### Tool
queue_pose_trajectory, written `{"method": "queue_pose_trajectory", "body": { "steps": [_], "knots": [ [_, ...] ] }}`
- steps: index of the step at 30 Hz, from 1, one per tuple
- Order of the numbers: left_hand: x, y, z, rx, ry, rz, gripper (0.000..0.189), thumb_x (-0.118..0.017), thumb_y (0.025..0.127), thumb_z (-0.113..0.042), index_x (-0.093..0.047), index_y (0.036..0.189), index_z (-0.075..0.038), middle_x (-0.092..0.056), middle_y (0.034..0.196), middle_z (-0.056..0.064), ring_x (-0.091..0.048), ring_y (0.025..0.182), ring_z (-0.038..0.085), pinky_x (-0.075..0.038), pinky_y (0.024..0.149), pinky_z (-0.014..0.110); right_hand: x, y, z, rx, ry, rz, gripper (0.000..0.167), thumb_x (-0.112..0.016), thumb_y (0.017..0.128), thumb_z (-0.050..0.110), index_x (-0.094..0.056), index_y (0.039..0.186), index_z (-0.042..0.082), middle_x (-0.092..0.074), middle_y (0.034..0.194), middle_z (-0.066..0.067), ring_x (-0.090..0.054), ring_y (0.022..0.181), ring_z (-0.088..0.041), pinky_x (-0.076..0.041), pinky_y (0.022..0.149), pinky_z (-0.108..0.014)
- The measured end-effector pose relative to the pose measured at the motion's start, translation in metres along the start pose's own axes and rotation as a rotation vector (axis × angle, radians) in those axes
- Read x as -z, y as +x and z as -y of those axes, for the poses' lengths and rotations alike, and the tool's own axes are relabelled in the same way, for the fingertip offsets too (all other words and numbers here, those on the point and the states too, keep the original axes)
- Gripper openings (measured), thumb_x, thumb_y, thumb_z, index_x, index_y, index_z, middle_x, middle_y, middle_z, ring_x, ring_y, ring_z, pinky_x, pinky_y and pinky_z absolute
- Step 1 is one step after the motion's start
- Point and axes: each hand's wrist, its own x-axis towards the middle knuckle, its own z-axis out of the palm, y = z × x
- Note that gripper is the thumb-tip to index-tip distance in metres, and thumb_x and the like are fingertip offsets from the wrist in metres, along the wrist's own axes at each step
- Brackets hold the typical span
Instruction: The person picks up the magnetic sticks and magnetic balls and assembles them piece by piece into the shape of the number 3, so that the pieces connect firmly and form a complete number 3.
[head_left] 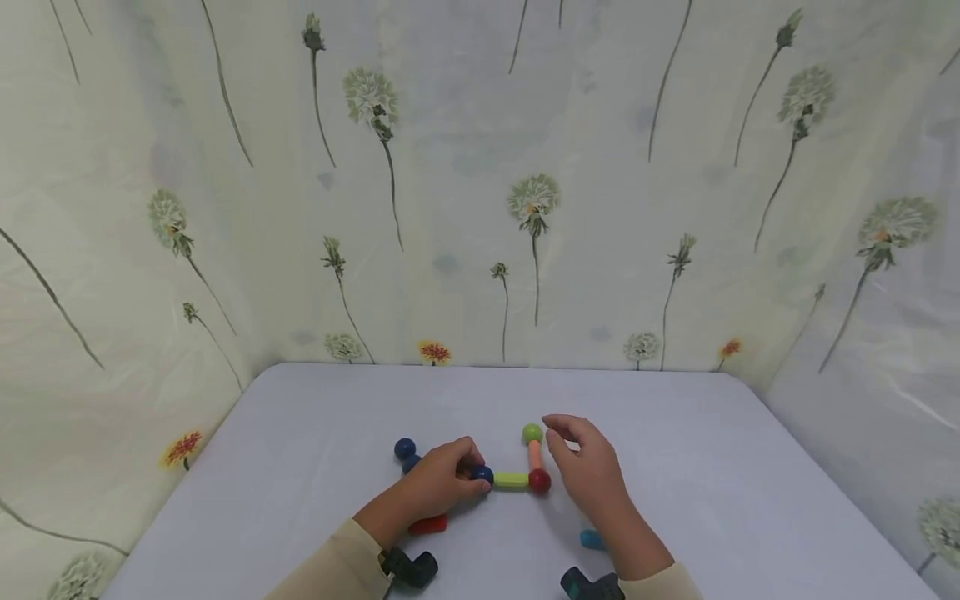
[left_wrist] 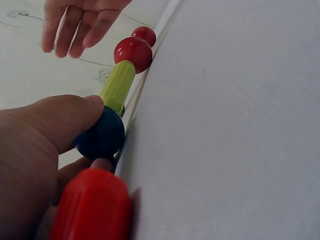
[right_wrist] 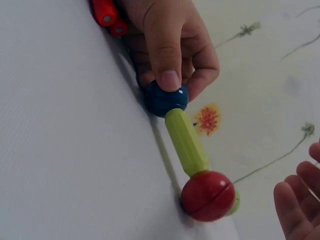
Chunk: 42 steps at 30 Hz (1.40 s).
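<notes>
My left hand (head_left: pixel 448 479) pinches a dark blue ball (right_wrist: pixel 167 100) between thumb and fingers. A yellow-green stick (head_left: pixel 512 481) joins that ball to a red ball (head_left: pixel 539 481). From the red ball an orange stick (head_left: pixel 535 455) runs away from me to a green ball (head_left: pixel 532 432). My right hand (head_left: pixel 588 467) is held just right of the orange stick with its fingers loose, holding nothing. In the left wrist view the right hand (left_wrist: pixel 82 22) hangs apart from the pieces, and a red stick (left_wrist: pixel 92 207) lies near the left hand.
Beyond the left hand lie a blue ball (head_left: pixel 405 449) and another blue piece (head_left: pixel 411 463), partly hidden. A red stick (head_left: pixel 428 525) is beside the left forearm, and a light blue piece (head_left: pixel 592 540) beside the right one. The white table (head_left: pixel 337 408) meets a flowered backdrop (head_left: pixel 465 208).
</notes>
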Motion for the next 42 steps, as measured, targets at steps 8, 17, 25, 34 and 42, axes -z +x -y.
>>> {"method": "queue_pose_trajectory", "body": {
  "steps": [8,17,25,34,42],
  "knots": [
    [0.000,0.000,0.001,0.001,0.000,-0.002,0.025,-0.083,0.092,-0.032,-0.062,0.104,-0.027,-0.066,0.100,-0.013,-0.060,0.093,0.010,-0.051,0.085,0.032,0.015,-0.008,-0.019,0.024,-0.144,0.049,0.023,-0.066,0.103,0.025,-0.073,0.123,0.019,-0.071,0.119,0.002,-0.064,0.107,-0.018,-0.056,0.094,-0.042],
    [-0.002,0.001,0.001,-0.021,0.000,-0.006,0.025,-0.083,0.091,-0.032,-0.063,0.105,-0.027,-0.068,0.103,-0.014,-0.060,0.094,0.009,-0.051,0.087,0.032,0.033,-0.020,-0.035,0.006,-0.276,0.176,0.019,-0.075,0.097,0.022,-0.075,0.116,0.019,-0.070,0.107,0.007,-0.066,0.100,-0.011,-0.059,0.090,-0.039],
    [-0.003,0.003,0.003,-0.009,-0.007,-0.005,0.026,-0.083,0.091,-0.033,-0.062,0.105,-0.027,-0.067,0.102,-0.014,-0.060,0.095,0.008,-0.052,0.088,0.034,0.048,-0.032,-0.048,-0.054,-0.287,0.329,0.032,-0.085,0.088,0.033,-0.073,0.115,0.021,-0.069,0.111,0.008,-0.064,0.104,-0.013,-0.057,0.096,-0.045],
    [-0.002,0.003,0.006,-0.016,-0.011,-0.001,0.026,-0.083,0.091,-0.032,-0.062,0.105,-0.026,-0.067,0.101,-0.013,-0.060,0.093,0.009,-0.052,0.087,0.033,0.060,-0.038,-0.053,-0.071,-0.293,0.437,0.047,-0.091,0.079,0.040,-0.071,0.117,0.020,-0.069,0.116,0.008,-0.062,0.110,-0.015,-0.053,0.102,-0.050],
    [-0.002,0.003,0.006,-0.009,-0.008,-0.007,0.026,-0.083,0.091,-0.032,-0.063,0.106,-0.026,-0.066,0.099,-0.012,-0.060,0.091,0.009,-0.052,0.084,0.033,0.071,-0.042,-0.055,-0.065,-0.287,0.564,0.041,-0.089,0.081,0.043,-0.069,0.107,0.019,-0.067,0.102,0.007,-0.060,0.097,-0.017,-0.055,0.090,-0.044]
  ]
}}
